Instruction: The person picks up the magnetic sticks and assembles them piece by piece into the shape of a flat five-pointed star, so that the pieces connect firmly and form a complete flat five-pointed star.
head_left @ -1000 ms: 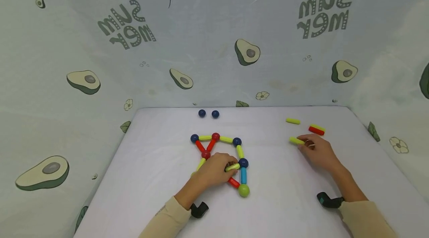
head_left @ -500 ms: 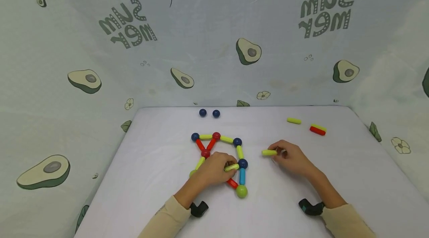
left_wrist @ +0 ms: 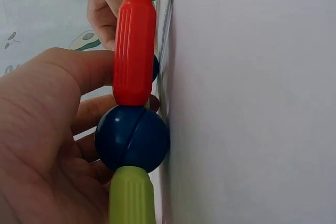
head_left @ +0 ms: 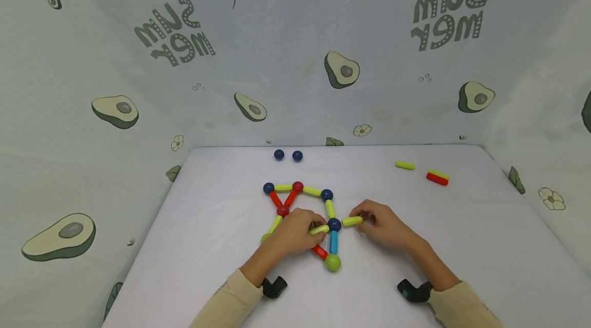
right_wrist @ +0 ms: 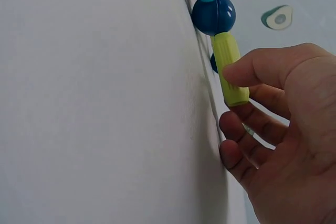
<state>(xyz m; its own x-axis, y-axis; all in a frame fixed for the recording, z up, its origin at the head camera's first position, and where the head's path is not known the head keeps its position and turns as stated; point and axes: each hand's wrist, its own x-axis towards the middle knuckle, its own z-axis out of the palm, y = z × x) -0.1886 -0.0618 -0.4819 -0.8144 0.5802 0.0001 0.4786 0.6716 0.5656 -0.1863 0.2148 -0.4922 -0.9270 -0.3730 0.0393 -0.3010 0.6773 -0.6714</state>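
Observation:
A frame of magnetic sticks and balls lies flat mid-table. My left hand [head_left: 293,231] lies over its middle, pinching a yellow-green stick [head_left: 319,229] whose end meets a dark blue ball [head_left: 334,225]. From the right, my right hand [head_left: 385,226] pinches another yellow-green stick [head_left: 353,220] between thumb and fingers. Its tip points at that same ball, with a slim gap in the head view. A blue stick [head_left: 334,242] joins the ball to a green ball [head_left: 333,262]. In the left wrist view, a red stick [left_wrist: 134,51] and a blue ball [left_wrist: 132,138] partly hide the left fingers.
Two loose dark blue balls [head_left: 288,155] sit near the table's back edge. At the back right lie a yellow-green stick [head_left: 405,165] and a red stick [head_left: 437,179] beside another yellow-green one. A patterned cloth [head_left: 295,61] hangs behind the white table [head_left: 194,246].
My right hand has carried its yellow-green stick leftward from the back-right sticks to beside the blue ball. The left hand has stayed over the frame, still pinching its stick.

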